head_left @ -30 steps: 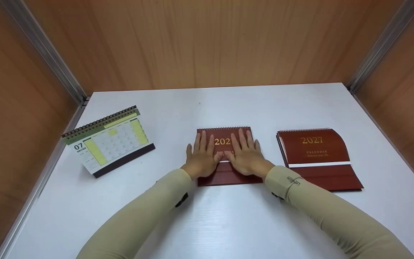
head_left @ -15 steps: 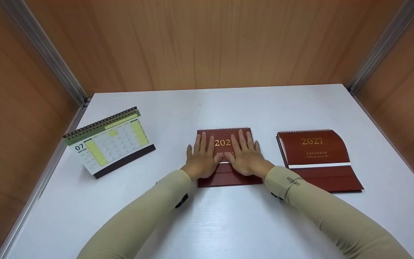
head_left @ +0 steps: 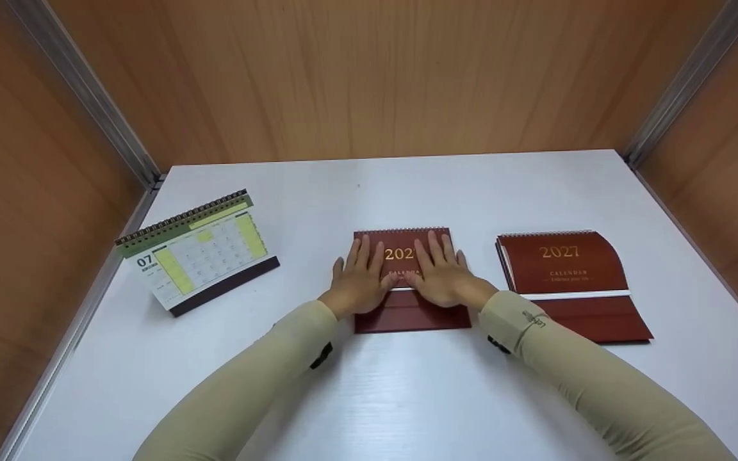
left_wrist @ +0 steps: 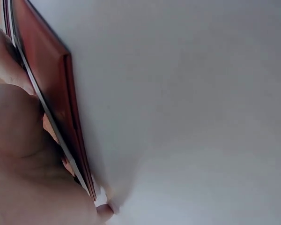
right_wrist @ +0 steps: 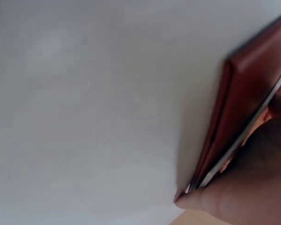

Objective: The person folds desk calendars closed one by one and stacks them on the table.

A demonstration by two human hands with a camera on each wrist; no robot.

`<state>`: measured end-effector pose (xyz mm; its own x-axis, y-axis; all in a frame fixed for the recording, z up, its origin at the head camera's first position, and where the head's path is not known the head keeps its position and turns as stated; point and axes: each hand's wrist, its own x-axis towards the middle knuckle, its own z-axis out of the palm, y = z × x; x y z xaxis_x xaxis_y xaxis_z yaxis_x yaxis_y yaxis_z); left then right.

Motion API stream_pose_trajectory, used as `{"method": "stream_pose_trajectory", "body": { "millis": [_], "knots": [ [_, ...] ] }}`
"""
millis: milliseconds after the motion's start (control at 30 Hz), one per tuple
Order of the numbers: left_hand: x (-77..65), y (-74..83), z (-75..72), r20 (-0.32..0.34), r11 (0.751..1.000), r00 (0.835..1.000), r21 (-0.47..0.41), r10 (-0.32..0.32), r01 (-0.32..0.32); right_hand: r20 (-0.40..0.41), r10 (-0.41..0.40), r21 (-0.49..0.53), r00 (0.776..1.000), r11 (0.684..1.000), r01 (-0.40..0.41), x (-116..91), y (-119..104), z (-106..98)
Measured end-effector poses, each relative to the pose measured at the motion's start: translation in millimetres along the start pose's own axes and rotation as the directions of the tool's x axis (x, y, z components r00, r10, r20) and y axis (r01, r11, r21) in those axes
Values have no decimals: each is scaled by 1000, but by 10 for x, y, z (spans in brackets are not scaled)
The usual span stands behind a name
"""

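A dark red desk calendar [head_left: 414, 314] with gold print and a spiral binding along its far edge lies flat in the middle of the table. My left hand [head_left: 357, 289] rests palm down on its left half, fingers straight and pointing away from me. The right hand [head_left: 442, 282] lies the same way on the right half, and the thumbs nearly meet. Between the hands, part of the year and title shows. In the left wrist view, the calendar's red base [left_wrist: 51, 70] sits under the palm; the right wrist view has its other corner [right_wrist: 253, 79].
At the right lies a second red calendar [head_left: 564, 262] marked 2027, its cover bowed up. A green and white calendar [head_left: 209, 256], open at 07, stands tilted on the left. Wooden panels [head_left: 369, 77] enclose the white table [head_left: 369, 397] at the back and sides.
Both hands stay flat on the middle calendar. The head view has shifted very slightly, and a little more of the title shows between the hands.
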<state>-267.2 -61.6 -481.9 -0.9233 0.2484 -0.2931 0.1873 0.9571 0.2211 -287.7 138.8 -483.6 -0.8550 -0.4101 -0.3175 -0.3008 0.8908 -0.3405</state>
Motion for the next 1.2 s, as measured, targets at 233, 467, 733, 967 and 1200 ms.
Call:
{"method": "stream_pose_trajectory", "body": {
  "millis": [233, 467, 733, 967, 1200],
  "knots": [
    [-97, -101, -198, -49, 991, 994, -78, 101, -105, 0, -76, 41, 997, 996, 76, -105, 45, -223],
    [-122, -237, -295, -186, 966, 971, -181, 151, -185, -96, -145, 134, 985, 978, 157, -127, 158, -339],
    [-172, -336, -423, -340, 924, 931, -297, 132, -240, -218, -140, 255, 966, 947, 195, -237, 329, -569],
    [-247, -462, -500, -240, 840, 970, -523, 19, -146, -119, 2, 543, 993, 837, 64, -333, 524, -711],
    [-326, -578, -491, -18, 582, 999, -813, -39, 8, 63, 48, 816, 997, 572, -80, -399, 636, -720]
  ]
}}
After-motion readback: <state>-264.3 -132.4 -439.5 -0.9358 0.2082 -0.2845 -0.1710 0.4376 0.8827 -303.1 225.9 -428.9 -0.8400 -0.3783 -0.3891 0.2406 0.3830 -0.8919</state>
